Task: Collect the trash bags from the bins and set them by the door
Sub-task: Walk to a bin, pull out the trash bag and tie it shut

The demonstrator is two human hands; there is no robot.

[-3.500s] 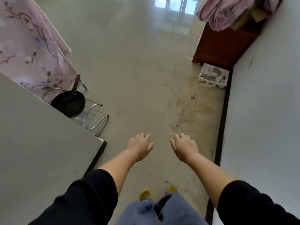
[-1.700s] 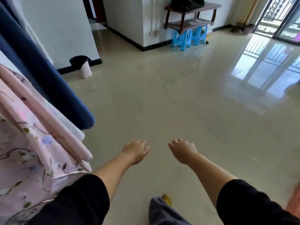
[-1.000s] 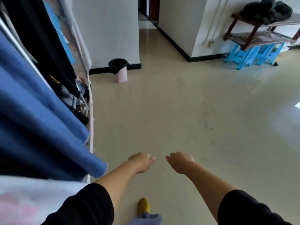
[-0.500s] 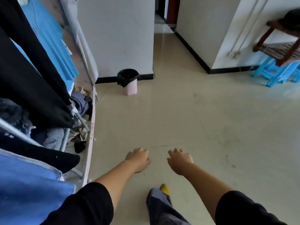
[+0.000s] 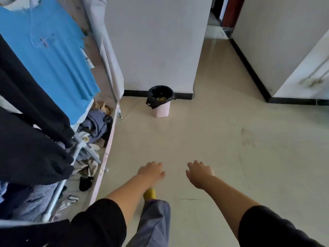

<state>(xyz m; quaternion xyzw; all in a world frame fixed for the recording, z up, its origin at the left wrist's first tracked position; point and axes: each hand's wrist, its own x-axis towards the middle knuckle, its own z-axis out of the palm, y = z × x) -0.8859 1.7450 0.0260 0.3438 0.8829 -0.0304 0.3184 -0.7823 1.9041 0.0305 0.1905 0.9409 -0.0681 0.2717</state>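
Black plastic trash bag (image 5: 160, 95): lines a small round pink bin (image 5: 161, 109) standing on the floor against the white wall, top folded over the rim, yellowish scraps inside. Left hand (image 5: 151, 171) and right hand (image 5: 199, 172) hang forward, fingers relaxed, holding nothing, well short of the bin. Step in hand, by my judgement: the approach. Next: close in, stoop, gather the bag's folded edge, lift it clear.

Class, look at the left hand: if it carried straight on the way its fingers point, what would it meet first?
Probably the pink bin with its black bag, standing against the wall. The left hand points forward over bare floor, and nothing lies between. Depth is unclear, so it might pass just above the rim.
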